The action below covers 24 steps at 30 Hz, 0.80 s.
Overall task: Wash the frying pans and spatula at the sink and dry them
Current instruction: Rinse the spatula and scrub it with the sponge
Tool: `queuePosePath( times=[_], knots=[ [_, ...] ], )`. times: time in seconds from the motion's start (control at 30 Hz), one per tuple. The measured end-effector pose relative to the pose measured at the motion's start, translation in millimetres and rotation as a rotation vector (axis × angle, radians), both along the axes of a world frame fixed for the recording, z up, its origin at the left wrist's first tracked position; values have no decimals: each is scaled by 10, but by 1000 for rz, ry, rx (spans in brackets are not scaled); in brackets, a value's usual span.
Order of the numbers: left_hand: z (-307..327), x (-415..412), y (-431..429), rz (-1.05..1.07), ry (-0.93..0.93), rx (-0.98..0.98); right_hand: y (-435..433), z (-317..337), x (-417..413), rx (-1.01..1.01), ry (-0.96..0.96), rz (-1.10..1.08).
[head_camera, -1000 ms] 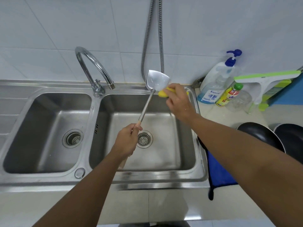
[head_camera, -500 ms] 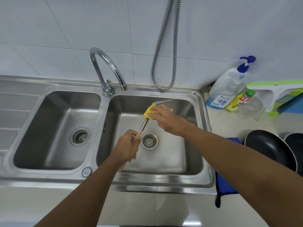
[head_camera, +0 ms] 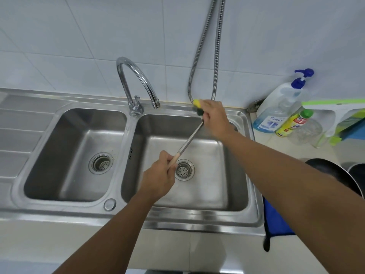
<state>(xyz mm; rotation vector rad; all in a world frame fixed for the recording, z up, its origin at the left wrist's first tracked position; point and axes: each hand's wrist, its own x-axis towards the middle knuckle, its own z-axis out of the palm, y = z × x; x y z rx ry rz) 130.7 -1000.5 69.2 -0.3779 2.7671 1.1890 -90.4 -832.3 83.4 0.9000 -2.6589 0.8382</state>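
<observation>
My left hand [head_camera: 158, 176] grips the wooden handle end of the metal spatula [head_camera: 188, 141] over the right sink basin [head_camera: 235, 196]. The shaft slants up and to the right. My right hand [head_camera: 214, 117] is closed on a yellow sponge with a dark scouring side [head_camera: 198, 107], pressed around the spatula's upper end at the basin's back rim. The blade is hidden under the sponge and hand. Two black frying pans [head_camera: 335, 175] sit on the counter at the right edge, partly behind my right forearm.
A curved tap [head_camera: 136, 82] stands between the two basins, with no water running. A metal hose [head_camera: 205, 48] hangs on the tiled wall. Soap pump bottle [head_camera: 280, 103], a yellow bottle [head_camera: 294, 123] and a green-white squeegee [head_camera: 333, 107] stand back right. A blue cloth [head_camera: 276, 222] hangs by the sink.
My right hand with the sponge slid down the spatula toward the handle, then back up to the blade end at the rim. The left hand kept its grip.
</observation>
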Motion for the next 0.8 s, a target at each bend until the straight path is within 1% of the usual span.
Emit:
queuePosePath(
  times=[0.07, 0.1, 0.13, 0.23, 0.27, 0.33, 0.4, 0.47, 0.57, 0.63, 0.7, 0.8],
  knots=[
    [19, 36, 1, -13, 6, -1, 57, 43, -49, -99, -40, -178],
    [22, 61, -7, -11, 7, -4, 96, 42, -49, -103, -59, -205],
    [23, 81, -19, -1, 6, -5, 113, 52, 5, -83, -58, -160],
    [16, 103, -50, 55, -4, 23, 100, -31, 263, -7, -17, 103],
    [11, 110, -57, 62, -8, 30, 111, -31, 306, -6, -24, 133],
    [-9, 141, -69, 42, -18, 24, 211, -45, 247, 5, -61, 49],
    [-26, 187, -78, 12, -29, 3, 382, -35, 142, 54, -148, -40],
    [-51, 223, -79, 8, -44, 7, 466, -38, 170, 81, -168, -8],
    [-68, 224, -7, 27, -23, 57, 386, -140, 470, 33, -61, 144],
    [-68, 174, 64, 35, -3, 84, 396, -248, 634, -2, -45, 188],
    [-60, 115, 119, 14, -47, 89, 545, -366, 723, -24, -66, 136],
    [-88, 80, 179, -1, -131, 86, 912, -470, 758, -15, -115, -65]
  ],
)
